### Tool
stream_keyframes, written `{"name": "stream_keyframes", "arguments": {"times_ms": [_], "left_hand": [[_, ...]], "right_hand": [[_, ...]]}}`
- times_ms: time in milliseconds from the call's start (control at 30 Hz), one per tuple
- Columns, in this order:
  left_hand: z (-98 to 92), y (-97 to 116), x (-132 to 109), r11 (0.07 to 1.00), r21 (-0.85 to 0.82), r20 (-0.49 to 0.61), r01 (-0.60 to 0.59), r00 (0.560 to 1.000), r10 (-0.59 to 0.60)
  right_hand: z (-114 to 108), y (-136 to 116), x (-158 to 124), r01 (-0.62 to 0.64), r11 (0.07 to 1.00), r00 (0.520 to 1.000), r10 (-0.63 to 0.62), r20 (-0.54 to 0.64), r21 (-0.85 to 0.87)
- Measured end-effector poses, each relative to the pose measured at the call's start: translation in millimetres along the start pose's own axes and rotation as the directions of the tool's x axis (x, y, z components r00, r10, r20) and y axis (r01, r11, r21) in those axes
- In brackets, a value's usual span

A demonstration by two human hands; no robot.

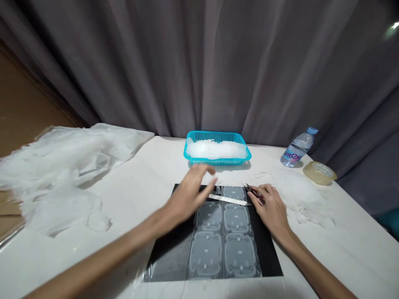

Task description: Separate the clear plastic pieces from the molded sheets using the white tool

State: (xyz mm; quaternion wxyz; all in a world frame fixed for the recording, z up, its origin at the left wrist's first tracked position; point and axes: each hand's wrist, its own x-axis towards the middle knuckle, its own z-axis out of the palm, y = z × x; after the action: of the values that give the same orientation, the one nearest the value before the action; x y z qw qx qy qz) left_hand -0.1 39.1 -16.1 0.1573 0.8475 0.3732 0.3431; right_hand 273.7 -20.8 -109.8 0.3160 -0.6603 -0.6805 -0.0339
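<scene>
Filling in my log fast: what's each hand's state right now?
Left hand: open, thumb and fingers apart over the black mat; nothing visible in its grip.
Right hand: closed around a small dark pointed tool.

Left hand [188, 191] loosely parted, right hand [271, 207] curled

The left forearm [109, 253] enters from 8 o'clock and slants toward 2 o'clock, bringing its hand near 6 o'clock, just below centre. That hand is slightly blurred; its fingers [202, 170] bend toward 3 o'clock, with a gap between them and the raised thumb [208, 190]. The right forearm [311, 263] comes from between 4 and 5 o'clock, angling toward 10 o'clock. Its fingers fold inward in a closed grip.
</scene>
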Motion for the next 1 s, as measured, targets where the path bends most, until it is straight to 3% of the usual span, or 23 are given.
{"name": "stream_keyframes", "arguments": {"times_ms": [133, 233, 300, 400, 467, 633, 833, 933, 1000], "left_hand": [[17.7, 24.3, -64.7, 0.997, 0.025, 0.326, -0.079, 0.943, 0.067], [28.1, 21.2, -78.1, 0.981, 0.077, 0.429, -0.178, 0.894, 0.128], [31.3, 15.8, -78.2, 0.972, 0.115, 0.460, -0.207, 0.878, 0.132], [31.0, 10.4, -79.1, 0.959, 0.153, 0.489, -0.240, 0.861, 0.138], [28.6, 10.0, -83.2, 0.951, 0.171, 0.490, -0.256, 0.860, 0.144], [18.8, 15.9, -98.9, 0.950, 0.182, 0.455, -0.254, 0.878, 0.148], [8.5, 19.2, -119.3, 0.948, 0.208, 0.456, -0.240, 0.882, 0.123], [4.2, 18.9, -129.4, 0.934, 0.247, 0.452, -0.256, 0.884, 0.123], [-0.2, 19.6, -130.8, 0.927, 0.264, 0.446, -0.266, 0.886, 0.128]], "right_hand": [[-0.4, 1.0, 2.0, 0.033, 0.999, 0.999, -0.033, -0.010, -0.004], [-9.1, -7.9, 4.7, 0.078, 0.993, 0.997, -0.076, -0.027, 0.088], [-16.5, -18.6, 5.5, 0.148, 0.970, 0.987, -0.157, 0.032, 0.194], [-23.4, -35.5, 3.4, 0.214, 0.927, 0.941, -0.280, 0.190, 0.307], [-24.0, -43.3, 0.6, 0.172, 0.924, 0.929, -0.268, 0.256, 0.341], [-25.5, -50.9, -3.7, 0.011, 0.913, 0.913, -0.176, 0.368, 0.408], [-41.4, -64.7, -10.2, 0.100, 0.922, 0.867, -0.266, 0.421, 0.374], [-43.7, -64.7, -11.7, 0.077, 0.937, 0.898, -0.214, 0.385, 0.342], [-40.4, -57.0, -8.6, -0.029, 0.934, 0.934, -0.102, 0.342, 0.357]]}}
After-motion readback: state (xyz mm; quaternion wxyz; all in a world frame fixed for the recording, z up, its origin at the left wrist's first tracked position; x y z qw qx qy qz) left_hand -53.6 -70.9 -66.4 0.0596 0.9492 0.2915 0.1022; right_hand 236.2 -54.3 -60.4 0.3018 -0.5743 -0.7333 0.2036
